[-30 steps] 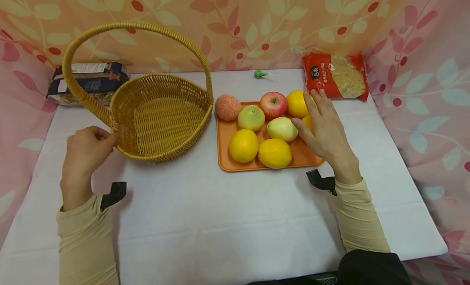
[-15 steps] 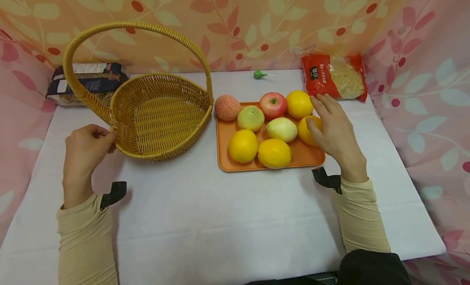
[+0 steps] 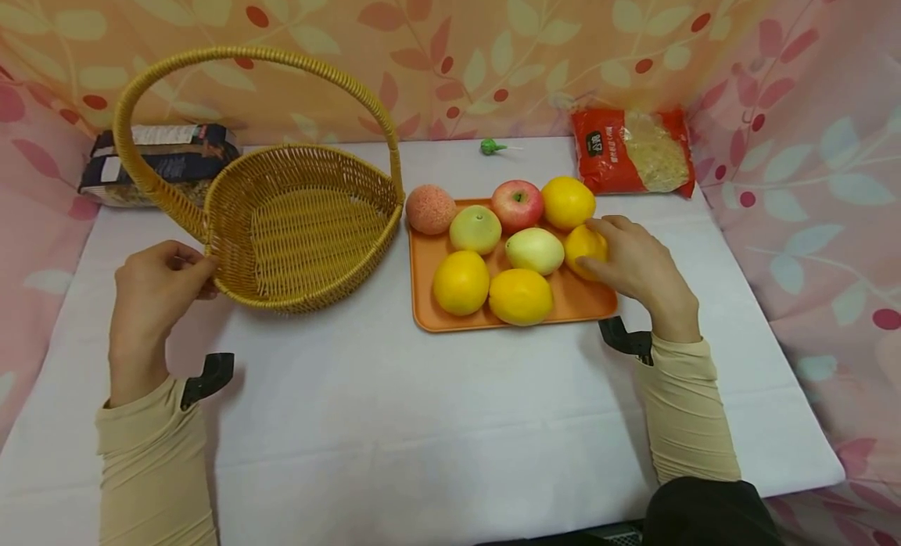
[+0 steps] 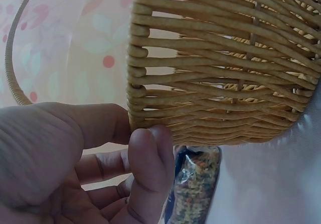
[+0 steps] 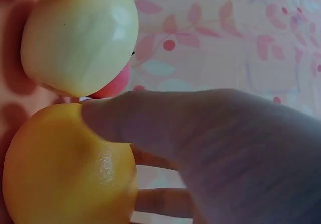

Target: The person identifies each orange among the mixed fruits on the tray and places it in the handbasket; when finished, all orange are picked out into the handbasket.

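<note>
My left hand (image 3: pixel 158 296) pinches the rim of the yellow wicker basket (image 3: pixel 310 299) at its left side. In the left wrist view, thumb and forefinger meet at the woven edge (image 4: pixel 138 58). My right hand (image 3: pixel 644 268) grips an orange (image 3: pixel 583 249) at the right end of the orange tray (image 3: pixel 439 324). The right wrist view has the thumb on the orange's near side, with fingers round behind it. Beside it lie a pale green-yellow oval fruit (image 3: pixel 535 251), a lemon (image 3: pixel 521 297) and another yellow-orange fruit (image 3: pixel 567 202).
Also on the tray are a red apple (image 3: pixel 517 204), a pale green round fruit (image 3: pixel 475 229), a yellow round fruit (image 3: pixel 461 282) and a rough pinkish ball (image 3: pixel 430 210). Behind are a red food bag (image 3: pixel 633 152), a green lollipop (image 3: pixel 490 146) and a dark package (image 3: pixel 165 163).
My right hand has drawn back from over the tray, then come down onto the orange at its right end. My left hand stays on the basket rim. The view has shifted slightly.
</note>
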A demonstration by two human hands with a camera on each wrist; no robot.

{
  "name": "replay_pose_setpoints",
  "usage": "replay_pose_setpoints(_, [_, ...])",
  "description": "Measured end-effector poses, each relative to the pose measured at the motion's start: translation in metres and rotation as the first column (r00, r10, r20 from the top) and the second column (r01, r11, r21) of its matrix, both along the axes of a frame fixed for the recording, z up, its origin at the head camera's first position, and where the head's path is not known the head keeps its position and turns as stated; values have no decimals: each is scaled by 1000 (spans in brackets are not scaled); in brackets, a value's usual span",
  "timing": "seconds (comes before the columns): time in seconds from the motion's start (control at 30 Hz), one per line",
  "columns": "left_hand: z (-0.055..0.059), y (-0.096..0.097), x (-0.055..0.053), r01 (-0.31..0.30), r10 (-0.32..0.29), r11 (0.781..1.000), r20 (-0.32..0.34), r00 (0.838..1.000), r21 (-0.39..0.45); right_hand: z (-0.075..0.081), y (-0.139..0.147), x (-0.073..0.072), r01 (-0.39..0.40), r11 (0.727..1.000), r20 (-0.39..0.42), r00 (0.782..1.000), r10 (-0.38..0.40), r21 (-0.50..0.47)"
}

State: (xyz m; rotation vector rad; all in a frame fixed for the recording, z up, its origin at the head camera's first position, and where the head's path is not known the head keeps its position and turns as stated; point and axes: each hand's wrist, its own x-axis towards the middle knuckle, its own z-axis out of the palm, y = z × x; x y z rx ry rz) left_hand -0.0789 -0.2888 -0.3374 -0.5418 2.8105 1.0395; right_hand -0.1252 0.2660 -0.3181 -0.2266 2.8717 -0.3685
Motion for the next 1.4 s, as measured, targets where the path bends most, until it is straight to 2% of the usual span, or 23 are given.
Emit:
replay_pose_setpoints(0.37, [-3,-1,-1,-31,32,995,-15,999,96,-4,4,0,13,1000,64,998,-14,9])
replay_pose_setpoints(0.7, [-4,-2,-2,-14,14,999,-3,1000,53,-4,4,-1,15,1000,71,997,-16,19])
replay_pose_setpoints(0.9, [-4,-2,-1,-3,3,1000,15,1000,24,-5,4,-1,4,1000,43,999,-5,11])
replay_pose_setpoints(1.13, [-4,-3,0,10,-10,1000,7,1000,23,-5,4,-2,-1,1000,26,1000,0,16])
replay_pose_setpoints(1.4, [-3,-3,-1,22,-22,1000,2,1000,21,1,7,-2,43,999,-20,999,-43,-3])
